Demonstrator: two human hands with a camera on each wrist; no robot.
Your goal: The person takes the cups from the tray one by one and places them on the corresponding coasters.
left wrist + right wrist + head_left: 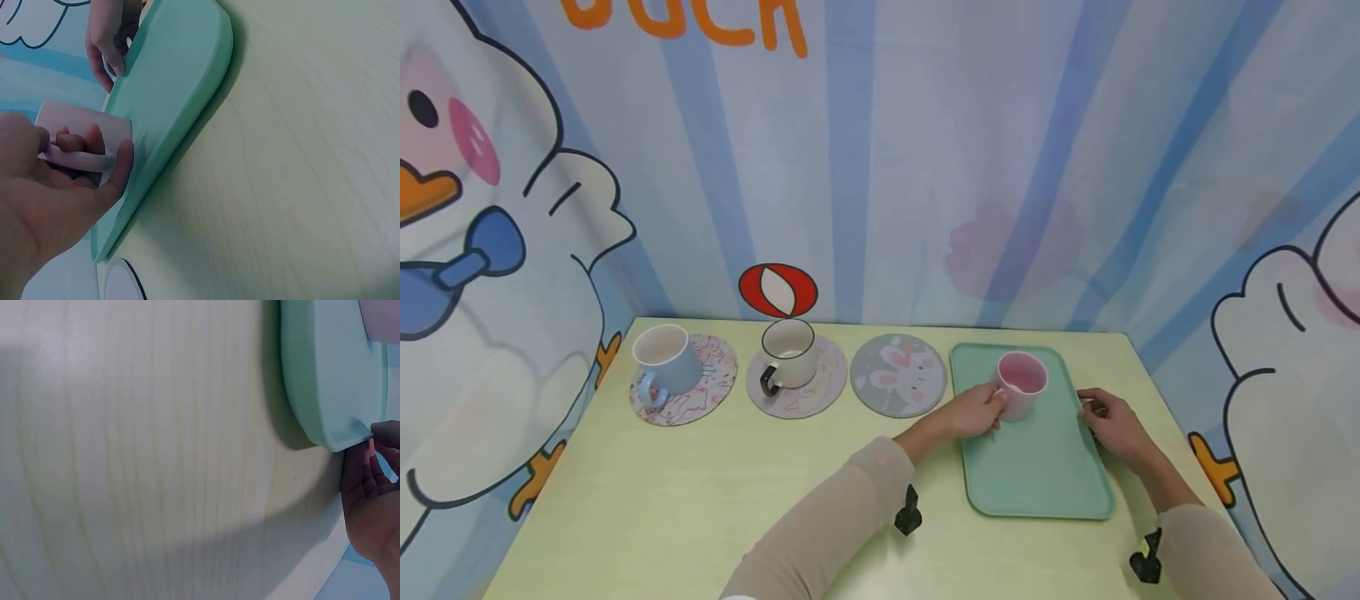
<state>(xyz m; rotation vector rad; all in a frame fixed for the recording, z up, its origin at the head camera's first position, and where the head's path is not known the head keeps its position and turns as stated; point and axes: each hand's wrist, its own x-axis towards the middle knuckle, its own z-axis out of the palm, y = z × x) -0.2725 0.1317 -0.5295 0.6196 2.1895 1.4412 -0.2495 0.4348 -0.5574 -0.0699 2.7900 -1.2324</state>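
A pink mug stands on the green tray, toward its far end. My left hand grips the mug by its handle, fingers curled through it in the left wrist view. On the tray's right rim, my right hand pinches the edge, with the thumb on top and the fingers underneath. Left of the tray lies a grey round coaster with a bunny print and nothing on it.
A white mug with a black handle stands on a pink round coaster. At the far left a light blue mug stands on a patterned coaster. A printed curtain hangs behind the pale wooden table.
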